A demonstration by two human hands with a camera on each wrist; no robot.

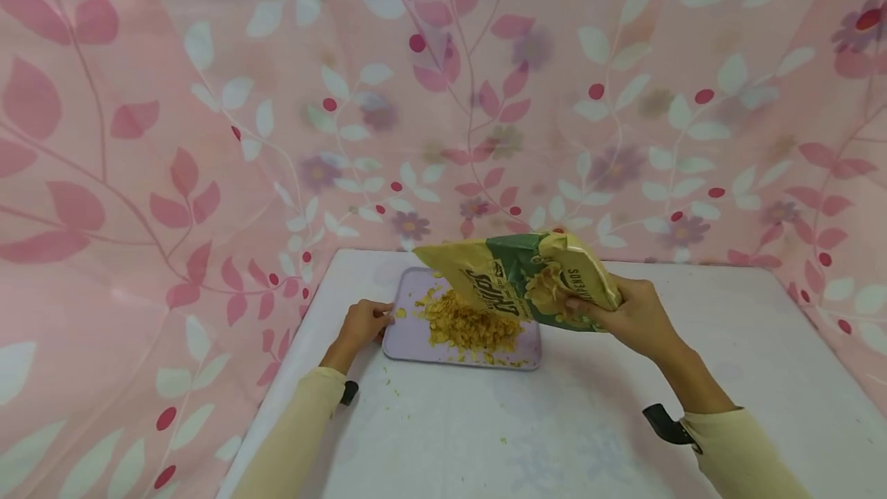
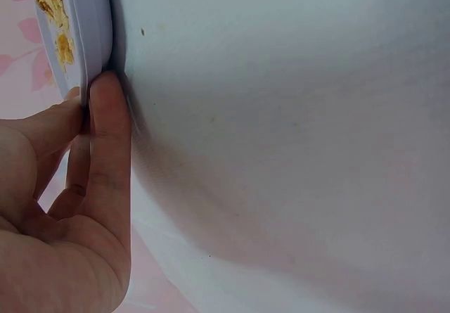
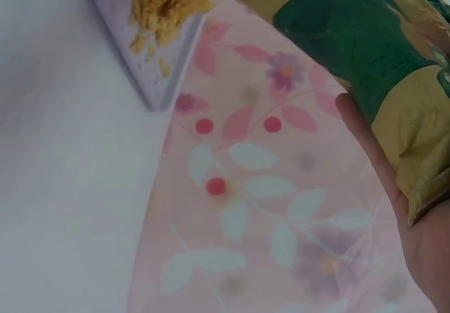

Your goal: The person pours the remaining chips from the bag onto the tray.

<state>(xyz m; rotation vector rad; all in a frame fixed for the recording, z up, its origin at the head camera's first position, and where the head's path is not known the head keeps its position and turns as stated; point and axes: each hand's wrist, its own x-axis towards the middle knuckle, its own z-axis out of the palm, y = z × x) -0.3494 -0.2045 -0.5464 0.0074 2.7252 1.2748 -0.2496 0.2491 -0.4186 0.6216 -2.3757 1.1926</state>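
A yellow and green chip bag (image 1: 516, 276) is tilted over the lavender tray (image 1: 409, 346), its lower left end above a heap of broken chips (image 1: 460, 333). My right hand (image 1: 640, 318) grips the bag's right end, thumb across the printed front. In the right wrist view, part of this hand lies along the bag (image 3: 351, 53). At the tray's left edge, my left hand (image 1: 363, 326) pinches the rim. The left wrist view has the thumb at the rim and a finger against the outer wall of the tray (image 2: 95, 28). The bag's mouth is not clearly visible.
The tray rests on a white-covered table (image 1: 443, 437), with a few small crumbs (image 1: 389, 390) in front of it. A pink floral curtain (image 1: 443, 114) hangs behind and at the sides. Dark straps (image 1: 667, 423) are on both wrists.
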